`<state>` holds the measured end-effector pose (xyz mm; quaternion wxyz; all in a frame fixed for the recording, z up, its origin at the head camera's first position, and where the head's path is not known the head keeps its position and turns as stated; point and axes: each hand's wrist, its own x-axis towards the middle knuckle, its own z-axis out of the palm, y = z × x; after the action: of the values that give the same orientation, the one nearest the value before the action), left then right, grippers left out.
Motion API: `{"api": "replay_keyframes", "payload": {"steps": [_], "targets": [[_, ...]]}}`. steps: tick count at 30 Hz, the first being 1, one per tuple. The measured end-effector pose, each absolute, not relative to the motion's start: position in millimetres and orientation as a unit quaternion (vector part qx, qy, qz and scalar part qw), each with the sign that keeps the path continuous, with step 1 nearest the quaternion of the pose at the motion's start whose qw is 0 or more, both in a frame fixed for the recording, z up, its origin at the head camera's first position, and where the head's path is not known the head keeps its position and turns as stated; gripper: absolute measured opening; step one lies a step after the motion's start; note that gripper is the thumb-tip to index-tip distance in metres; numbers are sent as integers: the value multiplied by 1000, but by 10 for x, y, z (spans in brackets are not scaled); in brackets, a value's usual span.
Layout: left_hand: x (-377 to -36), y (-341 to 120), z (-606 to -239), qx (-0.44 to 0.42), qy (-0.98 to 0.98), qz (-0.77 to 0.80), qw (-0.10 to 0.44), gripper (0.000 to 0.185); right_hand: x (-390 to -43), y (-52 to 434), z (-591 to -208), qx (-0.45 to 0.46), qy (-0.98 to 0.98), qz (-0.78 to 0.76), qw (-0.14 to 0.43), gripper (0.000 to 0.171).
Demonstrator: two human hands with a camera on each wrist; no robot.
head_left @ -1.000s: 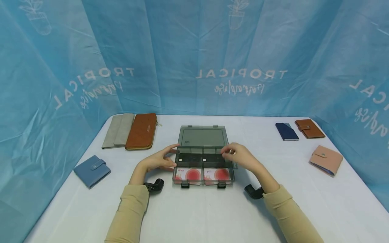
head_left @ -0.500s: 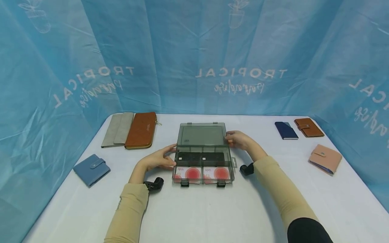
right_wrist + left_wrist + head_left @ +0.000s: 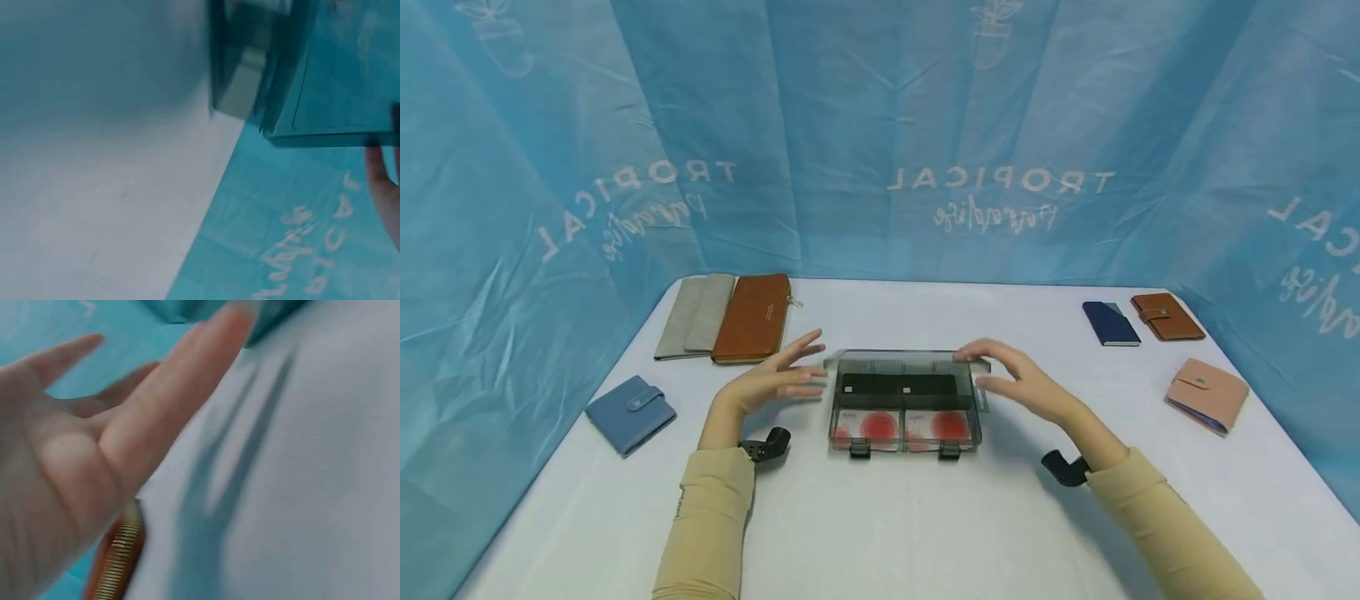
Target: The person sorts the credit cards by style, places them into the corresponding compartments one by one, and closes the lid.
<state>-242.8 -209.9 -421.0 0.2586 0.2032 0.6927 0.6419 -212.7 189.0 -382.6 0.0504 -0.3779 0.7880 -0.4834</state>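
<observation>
In the head view a translucent grey plastic case (image 3: 906, 402) lies on the table, its lid (image 3: 891, 356) standing raised at the back. Black inserts (image 3: 928, 385) fill the rear compartments; two cards with red circles (image 3: 878, 425) lie in the front ones. My left hand (image 3: 767, 379) is held left of the case, fingers spread and straight, holding nothing; the left wrist view shows its palm (image 3: 81, 444). The right hand (image 3: 1018, 379) reaches the lid's right corner with fairly straight fingers. In the right wrist view, part of that hand (image 3: 384, 194) touches the lid's edge (image 3: 331, 139).
At the left lie a blue wallet (image 3: 631, 414), a grey wallet (image 3: 696, 315) and a brown zip wallet (image 3: 752, 318). On the right are a navy card holder (image 3: 1108, 325), a brown snap wallet (image 3: 1167, 317) and a pink wallet (image 3: 1207, 395). A blue curtain (image 3: 850, 125) hangs behind the white table.
The lid, lying flat behind the case, has swung up, with my right hand at its edge. My left hand has let go of the case's left side and straightened.
</observation>
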Motion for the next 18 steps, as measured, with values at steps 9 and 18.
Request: {"api": "replay_keyframes", "payload": {"steps": [9,18], "targets": [[-2076,-1549,-3815,364,839,382,132,56,-1638,1720,-4041,-493,866,-84,-23,49],[-1814,-1222,-3825,388,894,187,120,40,-1526,1566,-4245,-503,846,69,-163,40]]}}
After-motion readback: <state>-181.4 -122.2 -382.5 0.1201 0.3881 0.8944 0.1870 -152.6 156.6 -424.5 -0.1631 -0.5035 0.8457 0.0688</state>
